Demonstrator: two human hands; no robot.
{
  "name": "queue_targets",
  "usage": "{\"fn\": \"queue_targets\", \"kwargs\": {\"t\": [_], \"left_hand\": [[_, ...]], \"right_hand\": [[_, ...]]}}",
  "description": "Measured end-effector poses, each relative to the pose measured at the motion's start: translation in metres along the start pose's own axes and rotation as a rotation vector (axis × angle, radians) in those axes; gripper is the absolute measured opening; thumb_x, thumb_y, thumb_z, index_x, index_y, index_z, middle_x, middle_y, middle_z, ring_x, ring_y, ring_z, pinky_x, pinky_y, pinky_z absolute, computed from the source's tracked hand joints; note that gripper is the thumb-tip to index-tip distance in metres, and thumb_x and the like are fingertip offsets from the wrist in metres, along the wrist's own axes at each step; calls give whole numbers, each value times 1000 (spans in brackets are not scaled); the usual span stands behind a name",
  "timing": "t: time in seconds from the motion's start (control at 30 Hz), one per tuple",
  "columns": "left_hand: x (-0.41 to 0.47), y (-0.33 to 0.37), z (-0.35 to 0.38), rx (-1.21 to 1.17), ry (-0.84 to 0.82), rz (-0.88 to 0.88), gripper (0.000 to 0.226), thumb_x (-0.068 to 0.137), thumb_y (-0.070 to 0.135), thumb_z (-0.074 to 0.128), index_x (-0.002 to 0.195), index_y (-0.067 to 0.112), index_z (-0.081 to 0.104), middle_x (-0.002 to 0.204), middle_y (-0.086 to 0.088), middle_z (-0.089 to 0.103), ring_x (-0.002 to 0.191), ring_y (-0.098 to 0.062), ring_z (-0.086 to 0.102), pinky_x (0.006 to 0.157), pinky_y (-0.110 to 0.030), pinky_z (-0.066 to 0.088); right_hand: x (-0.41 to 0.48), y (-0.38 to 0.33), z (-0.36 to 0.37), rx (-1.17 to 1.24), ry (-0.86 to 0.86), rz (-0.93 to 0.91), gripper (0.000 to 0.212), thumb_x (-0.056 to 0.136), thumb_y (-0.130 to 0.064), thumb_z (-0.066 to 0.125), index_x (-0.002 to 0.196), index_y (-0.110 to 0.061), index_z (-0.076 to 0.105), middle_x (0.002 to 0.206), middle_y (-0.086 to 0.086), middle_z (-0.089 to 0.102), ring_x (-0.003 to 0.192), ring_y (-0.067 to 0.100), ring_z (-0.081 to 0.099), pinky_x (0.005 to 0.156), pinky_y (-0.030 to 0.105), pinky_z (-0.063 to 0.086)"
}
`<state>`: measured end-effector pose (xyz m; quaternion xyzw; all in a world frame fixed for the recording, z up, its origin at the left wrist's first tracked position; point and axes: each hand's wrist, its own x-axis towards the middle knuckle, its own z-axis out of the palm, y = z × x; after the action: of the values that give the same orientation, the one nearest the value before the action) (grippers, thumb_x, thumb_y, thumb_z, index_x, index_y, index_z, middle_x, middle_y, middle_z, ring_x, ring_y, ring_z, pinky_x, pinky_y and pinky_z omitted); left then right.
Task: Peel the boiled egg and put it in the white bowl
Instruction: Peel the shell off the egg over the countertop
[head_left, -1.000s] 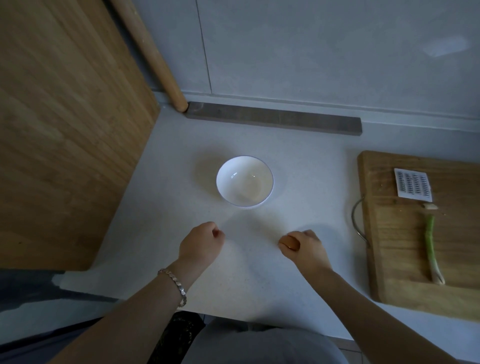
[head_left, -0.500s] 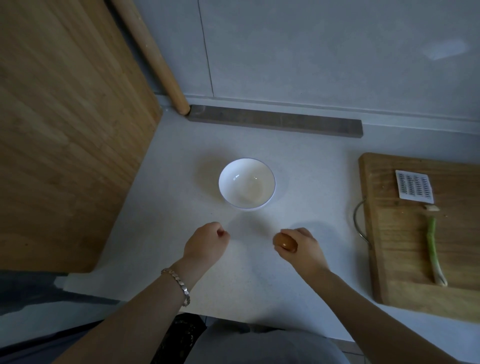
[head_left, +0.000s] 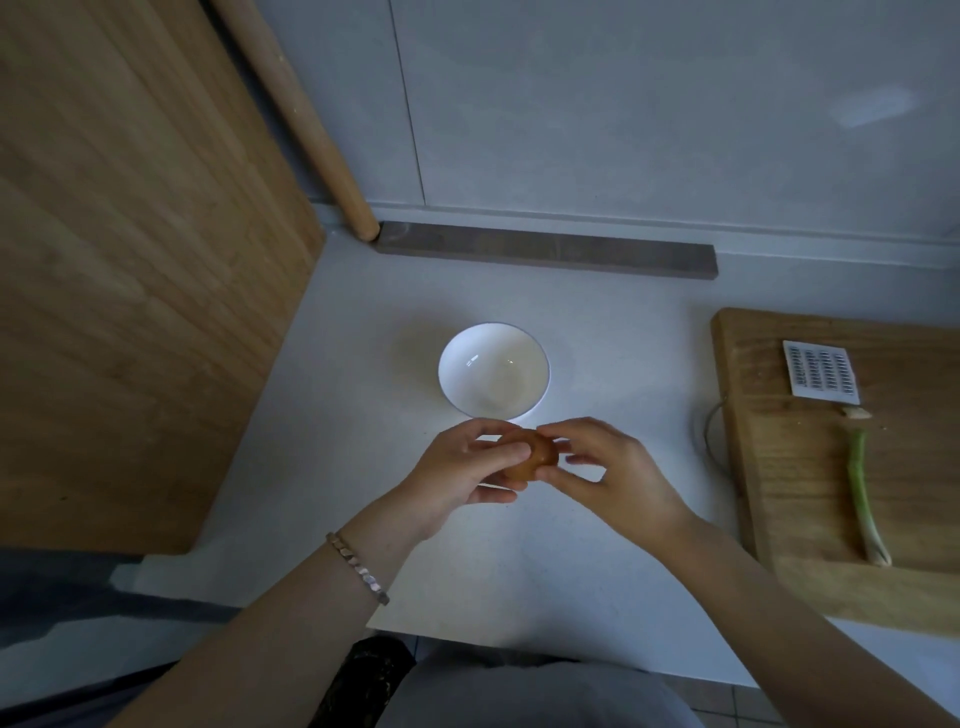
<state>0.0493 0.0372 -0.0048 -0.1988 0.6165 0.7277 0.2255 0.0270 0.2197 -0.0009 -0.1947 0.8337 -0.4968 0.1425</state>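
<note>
A brown boiled egg (head_left: 535, 457), still in its shell, is held above the white counter between both hands. My left hand (head_left: 462, 470) cradles it from the left and below. From the right, my right hand (head_left: 608, 467) pinches it with thumb and fingertips. The white bowl (head_left: 493, 370) stands just behind the hands with nothing in it.
A wooden cutting board (head_left: 810, 493) lies at the right with a green scallion (head_left: 862, 488) and a small white card (head_left: 821, 371). A tall wooden panel (head_left: 130, 260) rises at the left. A rolling pin (head_left: 306, 124) leans in the back corner beside a grey strip (head_left: 545, 249).
My right hand lifted the egg from the counter and brought it left to the centre. My left hand opened from a fist and closed around the egg.
</note>
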Motion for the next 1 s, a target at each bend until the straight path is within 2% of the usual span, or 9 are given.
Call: {"fn": "queue_targets", "kwargs": {"t": [0.13, 0.27, 0.33, 0.43, 0.6, 0.7, 0.83, 0.93, 1.0], "left_hand": [[-7, 2, -1, 41, -6, 47, 16, 76, 18, 72, 89, 24, 67, 75, 1, 75, 66, -16, 71, 59, -25, 56], [-13, 6, 2, 100, 13, 103, 17, 73, 16, 75, 87, 25, 69, 74, 1, 74, 62, -17, 70, 58, -24, 55], [-14, 7, 4, 113, 29, 119, 17, 72, 15, 75, 85, 25, 69, 71, 2, 73, 60, -17, 69, 58, -24, 55], [-16, 9, 8, 118, 56, 123, 16, 71, 15, 75, 80, 27, 69, 69, 2, 72, 59, -18, 68, 57, -25, 56], [-19, 9, 13, 123, 56, 108, 15, 71, 18, 75, 71, 33, 71, 69, 1, 74, 59, -18, 68, 57, -25, 56], [-20, 11, 16, 135, 47, 90, 13, 71, 20, 74, 70, 33, 72, 68, 1, 74, 58, -16, 68, 56, -23, 55], [-22, 10, 18, 149, 59, 90, 15, 71, 19, 74, 69, 34, 72, 70, 1, 74, 58, -17, 68, 56, -23, 54], [-24, 9, 18, 170, 61, 102, 16, 71, 18, 75, 73, 33, 71, 74, 0, 72, 59, -17, 69, 55, -21, 54], [-24, 8, 18, 181, 53, 108, 17, 71, 18, 74, 78, 33, 70, 77, 1, 72, 60, -16, 69, 56, -21, 54]], "right_hand": [[-1, -8, -5, -103, 51, -86, 26, 75, -15, 73, 101, -13, 70, 97, -11, 63, 89, 6, 60, 81, 19, 50], [-4, -14, -5, -121, 69, -137, 24, 74, -11, 73, 98, -10, 72, 94, -9, 64, 84, 8, 61, 78, 15, 50], [-5, -15, -3, -115, 105, -140, 22, 74, -8, 72, 96, -8, 73, 94, -6, 65, 84, 5, 61, 80, 9, 48], [-9, -15, -1, -150, 153, -165, 18, 77, -4, 70, 93, -7, 74, 95, 5, 71, 84, 6, 63, 81, 9, 47], [-15, -19, -1, -240, 217, -198, 14, 79, -7, 66, 89, -7, 75, 90, 9, 74, 79, 19, 70, 73, 24, 53], [-17, -19, -2, -282, 227, -217, 14, 79, -9, 64, 88, -7, 74, 86, 8, 75, 77, 21, 71, 68, 33, 59], [-18, -19, -3, -226, 212, -145, 11, 81, -7, 66, 88, -6, 74, 88, 7, 75, 79, 22, 70, 68, 39, 59], [-18, -17, -2, -180, 214, -87, 10, 82, -5, 64, 86, -6, 73, 84, 3, 73, 75, 13, 66, 72, 21, 54], [-17, -16, -1, -111, 232, 2, 11, 83, -5, 61, 81, -8, 71, 76, -7, 69, 68, 1, 61, 67, 9, 49]]}}
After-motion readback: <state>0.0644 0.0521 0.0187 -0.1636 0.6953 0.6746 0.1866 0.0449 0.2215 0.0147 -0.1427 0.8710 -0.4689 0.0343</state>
